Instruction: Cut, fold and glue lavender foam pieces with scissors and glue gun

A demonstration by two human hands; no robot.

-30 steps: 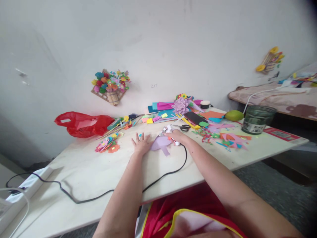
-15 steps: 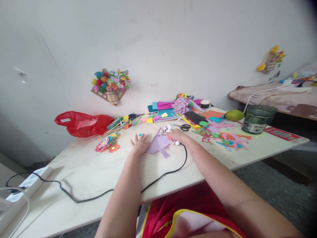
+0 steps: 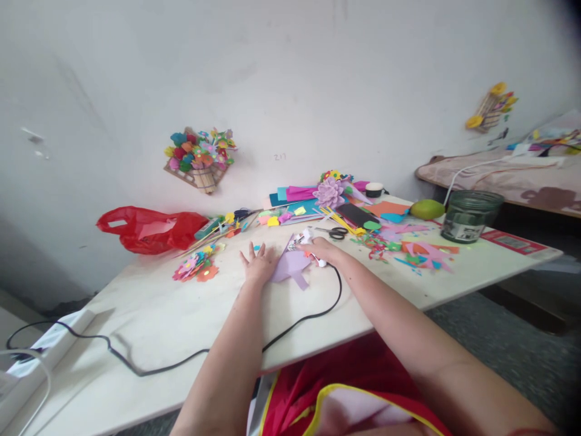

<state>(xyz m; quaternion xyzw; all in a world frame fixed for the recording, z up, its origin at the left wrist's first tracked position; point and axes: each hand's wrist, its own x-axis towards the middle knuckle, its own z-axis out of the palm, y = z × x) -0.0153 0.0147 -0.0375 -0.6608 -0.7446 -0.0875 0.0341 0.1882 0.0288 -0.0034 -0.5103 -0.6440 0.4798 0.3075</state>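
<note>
My left hand (image 3: pixel 260 265) lies flat on the table with its fingers spread, at the left edge of a cut piece of light purple craft sheet (image 3: pixel 291 267). A small blue scrap (image 3: pixel 257 247) is by its fingertips. My right hand (image 3: pixel 319 248) is wrapped around a white hot glue gun (image 3: pixel 322 262) with an orange trigger, held over the upper right of the purple piece. The gun's tip is too small to make out. From its handle a black cord (image 3: pixel 313 315) curves down the table and passes under my left forearm. Black-handled scissors (image 3: pixel 337 233) lie just beyond my right hand.
On the left are a red plastic bag (image 3: pixel 152 230), a pile of cut flowers (image 3: pixel 197 266) and a white power strip (image 3: pixel 54 339). Coloured sheets (image 3: pixel 299 194), a dark phone (image 3: pixel 357 215), scraps (image 3: pixel 422 257), a green fruit (image 3: pixel 427 209) and a glass jar (image 3: pixel 469 217) occupy the back and right.
My left hand has shifted slightly right, closer against the purple piece. My right hand keeps its hold on the glue gun, almost still. The whole view has moved a little.
</note>
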